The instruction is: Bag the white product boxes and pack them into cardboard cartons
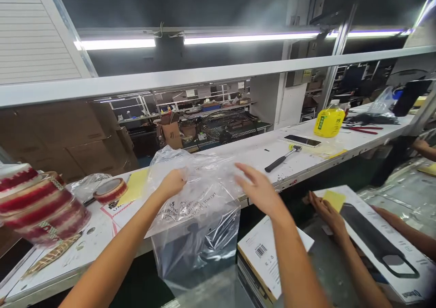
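A clear plastic bag (pixel 200 249) with black printed text hangs over the front edge of the white bench, its upper part lying on the top. My left hand (pixel 173 183) is closed on the upper left of the bag, thumb and fingers pinching the film. Beside the bag's upper right side is my right hand (pixel 256 189), its fingers apart and slightly blurred. Nothing shows in its grasp. Below my right forearm sits a stack of white boxes (pixel 261 249), the top one printed with a barcode.
Tape rolls (pixel 41 203) and a smaller roll (pixel 111 191) stand at left. A hammer (pixel 282 159), phone (pixel 302 140), yellow liquid bottle (pixel 329 121) and red-handled pliers (pixel 363 129) lie along the bench (pixel 245 146). At right, a co-worker's hands (pixel 329 215) hold a printed white box (pixel 384 249).
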